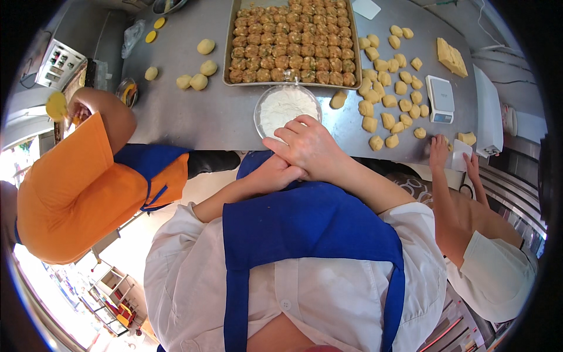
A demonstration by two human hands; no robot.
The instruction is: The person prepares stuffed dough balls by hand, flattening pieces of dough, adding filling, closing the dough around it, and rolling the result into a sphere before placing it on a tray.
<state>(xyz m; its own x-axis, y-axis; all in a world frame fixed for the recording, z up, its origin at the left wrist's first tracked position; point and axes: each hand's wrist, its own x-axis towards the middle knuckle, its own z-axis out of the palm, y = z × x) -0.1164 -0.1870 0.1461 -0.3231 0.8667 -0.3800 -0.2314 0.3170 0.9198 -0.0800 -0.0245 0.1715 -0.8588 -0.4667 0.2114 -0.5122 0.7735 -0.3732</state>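
Note:
My right hand (309, 148) lies over my left hand (277, 174), palm against palm, just in front of the steel table's edge. The fingers of both are bent round each other. Whatever may be between the palms is hidden. Directly beyond the right fingertips stands a clear round bowl of white flour (288, 107), the hand overlapping its near rim in this view. Behind the bowl, a large metal tray (226, 69) carries rows of browned, speckled filling balls (293, 44). One lone dough piece (338, 100) sits to the right of the bowl.
Several cut dough pieces (389, 101) spread rightward, near a white scale (440, 97) and a dough slab (451, 57). A co-worker's hand (438, 151) is beside a white scraper (460, 155). Left are dough balls (199, 81) and another person in an orange shirt (70, 190).

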